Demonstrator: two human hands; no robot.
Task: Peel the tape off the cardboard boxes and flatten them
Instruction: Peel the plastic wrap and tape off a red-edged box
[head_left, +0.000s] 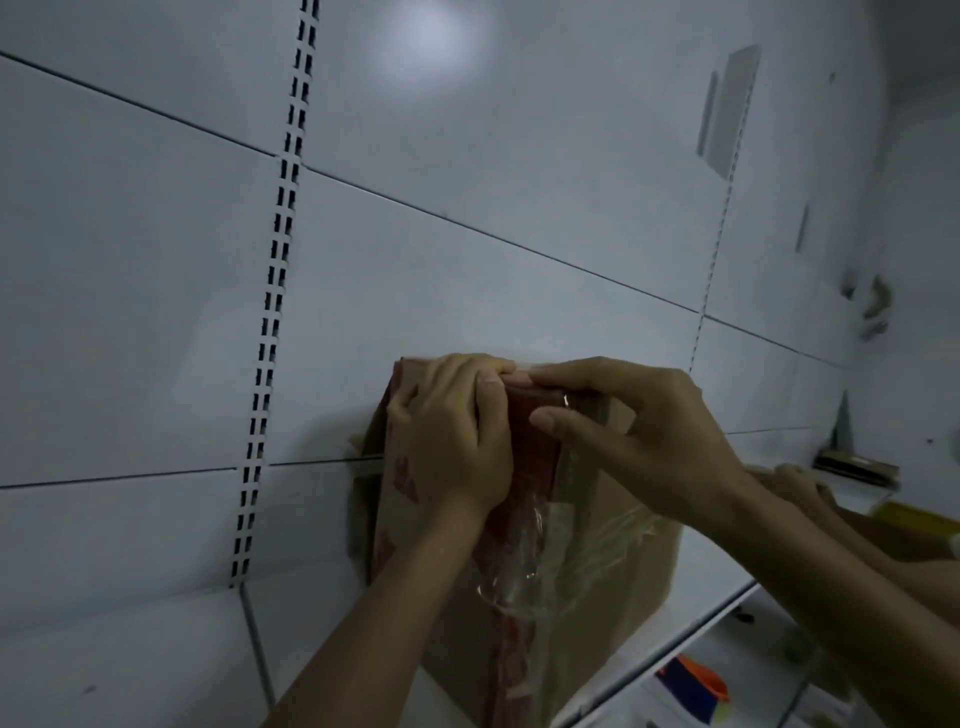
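Observation:
A brown cardboard box (613, 566) with red print stands on a white shelf (696, 577), against the back panel. My left hand (452, 441) grips the box's top left part, fingers curled over its upper edge. My right hand (628, 431) pinches the clear tape (545, 551) at the top edge between thumb and fingers. A loose, crinkled strip of that tape hangs down the box's front. The far side of the box is hidden.
White slotted shelving panels (275, 291) fill the background. Another person's hand (800, 480) rests on cardboard at the right. A flat dark item (857, 465) lies further back on the shelf. A blue and orange object (696, 686) lies on the lower shelf.

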